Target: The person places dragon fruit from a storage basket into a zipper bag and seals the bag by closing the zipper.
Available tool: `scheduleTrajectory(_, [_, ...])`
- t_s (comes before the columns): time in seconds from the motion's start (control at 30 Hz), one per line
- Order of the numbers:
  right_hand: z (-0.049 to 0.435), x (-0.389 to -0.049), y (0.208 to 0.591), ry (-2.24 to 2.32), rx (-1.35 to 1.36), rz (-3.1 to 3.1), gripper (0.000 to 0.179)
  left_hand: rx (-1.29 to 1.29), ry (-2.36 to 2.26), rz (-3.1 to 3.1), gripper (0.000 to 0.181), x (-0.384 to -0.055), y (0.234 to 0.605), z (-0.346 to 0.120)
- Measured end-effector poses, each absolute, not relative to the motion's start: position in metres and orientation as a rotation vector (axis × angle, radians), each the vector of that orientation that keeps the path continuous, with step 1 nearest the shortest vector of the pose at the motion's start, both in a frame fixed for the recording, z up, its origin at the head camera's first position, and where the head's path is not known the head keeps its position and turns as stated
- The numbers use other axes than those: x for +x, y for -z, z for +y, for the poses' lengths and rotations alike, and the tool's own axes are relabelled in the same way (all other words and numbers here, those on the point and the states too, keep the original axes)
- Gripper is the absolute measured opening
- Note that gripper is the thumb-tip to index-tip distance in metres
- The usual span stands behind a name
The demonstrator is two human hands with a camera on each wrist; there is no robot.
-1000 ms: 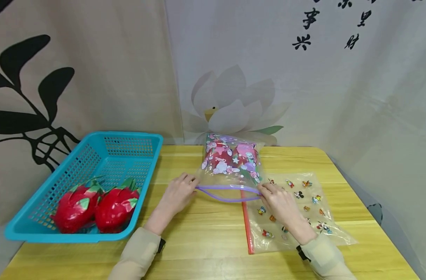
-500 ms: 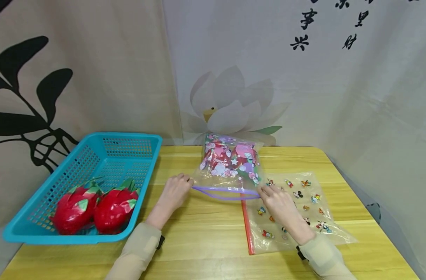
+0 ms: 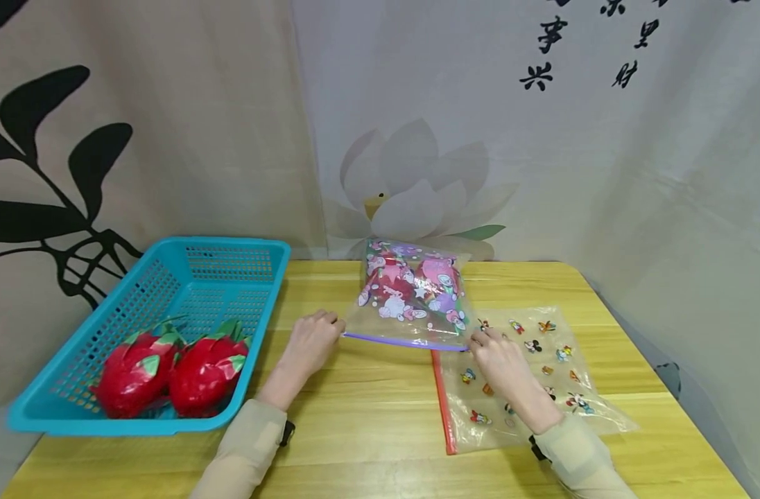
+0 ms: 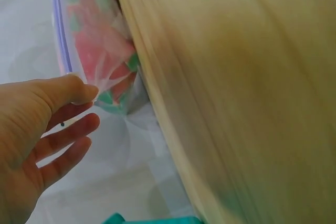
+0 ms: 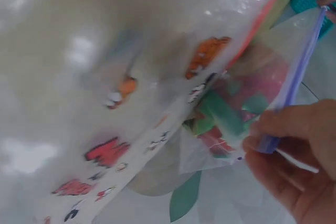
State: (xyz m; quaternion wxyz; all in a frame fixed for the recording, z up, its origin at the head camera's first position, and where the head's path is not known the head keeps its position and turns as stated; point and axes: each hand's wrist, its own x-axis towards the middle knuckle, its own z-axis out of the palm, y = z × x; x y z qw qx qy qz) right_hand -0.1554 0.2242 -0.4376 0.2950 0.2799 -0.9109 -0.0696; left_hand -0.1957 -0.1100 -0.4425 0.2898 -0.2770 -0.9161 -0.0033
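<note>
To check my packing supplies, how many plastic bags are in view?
2: the purple-edged bag, held by the left hand and right hand, and the red-edged bag, on the right part of the table.

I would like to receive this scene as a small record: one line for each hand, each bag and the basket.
left hand: pinches one end of the purple strip
right hand: pinches the other end
purple-edged bag: printed, with red and green contents
red-edged bag: clear, cartoon prints, flat on the table
blue basket: at the person's left, holding two dragon fruits
</note>
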Motion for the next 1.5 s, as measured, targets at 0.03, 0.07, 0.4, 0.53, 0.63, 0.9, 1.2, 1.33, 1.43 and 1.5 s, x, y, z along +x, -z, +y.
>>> scheduleTrajectory(0.03, [0.223,-0.155,0.436,0.173,0.725,-2.441,0.018,-0.746,0.015,-2.443,0.009,-0.195,0.443,-0.110])
scheduleTrajectory(0.07, [0.221,-0.154,0.435,0.159,0.704,-2.460,0.016,-0.751,0.020,-2.444,0.009,-0.195,0.443,-0.110])
scheduleTrajectory(0.4, [0.153,-0.159,0.418,-0.018,0.744,-2.263,0.040,-0.731,0.042,-2.487,0.005,-0.192,0.440,-0.114])
scheduleTrajectory(0.53, [0.111,-0.167,0.423,-0.085,0.832,-2.205,0.036,-0.750,0.055,-2.484,0.007,-0.192,0.441,-0.116])
scheduleTrajectory(0.63, [0.084,-0.175,0.430,-0.087,0.866,-2.206,0.031,-0.753,0.073,-2.467,0.008,-0.192,0.442,-0.116])
scheduleTrajectory(0.9, [0.045,-0.190,0.447,-0.015,0.841,-2.222,0.025,-0.736,0.118,-2.449,0.007,-0.191,0.441,-0.117])
scheduleTrajectory(1.2, [0.031,-0.193,0.448,0.060,0.812,-2.234,0.009,-0.742,0.130,-2.439,0.011,-0.192,0.441,-0.119])
scheduleTrajectory(1.33, [0.030,-0.193,0.446,0.106,0.792,-2.271,0.006,-0.738,0.124,-2.448,0.013,-0.192,0.440,-0.119])
scheduleTrajectory(1.43, [0.030,-0.193,0.446,0.128,0.784,-2.280,0.006,-0.734,0.124,-2.461,0.013,-0.193,0.440,-0.119])
scheduleTrajectory(1.5, [0.030,-0.193,0.447,0.127,0.787,-2.274,0.005,-0.732,0.121,-2.468,0.014,-0.193,0.441,-0.119])
